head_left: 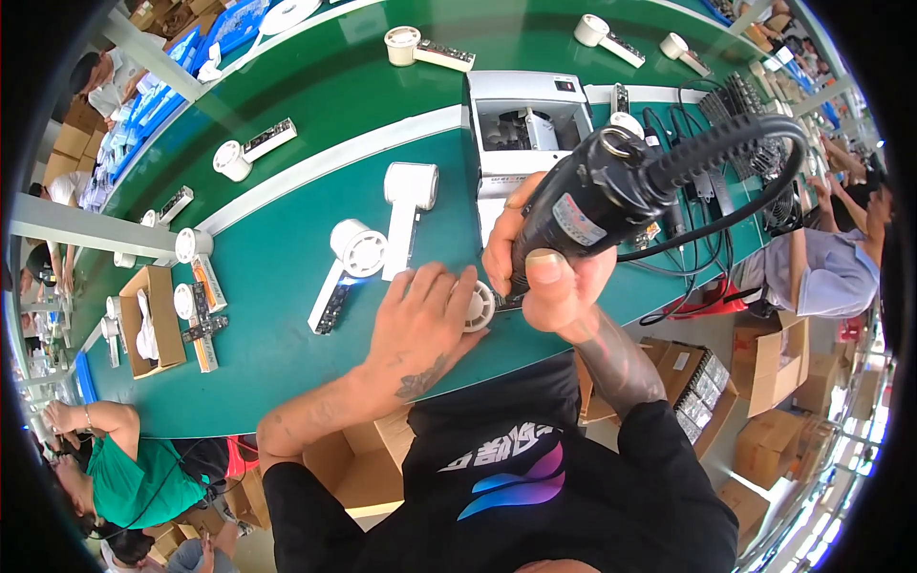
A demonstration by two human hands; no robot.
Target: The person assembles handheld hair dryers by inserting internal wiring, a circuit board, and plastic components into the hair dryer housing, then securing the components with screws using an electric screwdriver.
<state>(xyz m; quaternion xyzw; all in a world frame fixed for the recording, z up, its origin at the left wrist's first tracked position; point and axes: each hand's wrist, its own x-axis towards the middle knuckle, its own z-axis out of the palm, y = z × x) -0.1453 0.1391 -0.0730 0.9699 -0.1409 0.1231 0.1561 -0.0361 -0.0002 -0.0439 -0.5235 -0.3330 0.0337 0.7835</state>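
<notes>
A black electric screwdriver [573, 210] with a thick cable is gripped in my right hand [549, 272], held upright over the table's near edge. My left hand [425, 315] is closed around a white round-headed housing [479, 307], which looks like a small hairdryer or handheld fan. Part of that housing's handle shows below the screwdriver; the driver's tip is hidden by my right hand. Beyond my left hand lie two similar pieces: a white housing with a dark board in its handle [355, 253] and another with its handle toward me [413, 186].
A pale screw feeder box [530, 124] stands just past my right hand. Cables [697, 229] tangle at the right. More housings lie on the green conveyor [325, 86] beyond. A cardboard box [153, 325] sits at the left, near a person in a green shirt [143, 473].
</notes>
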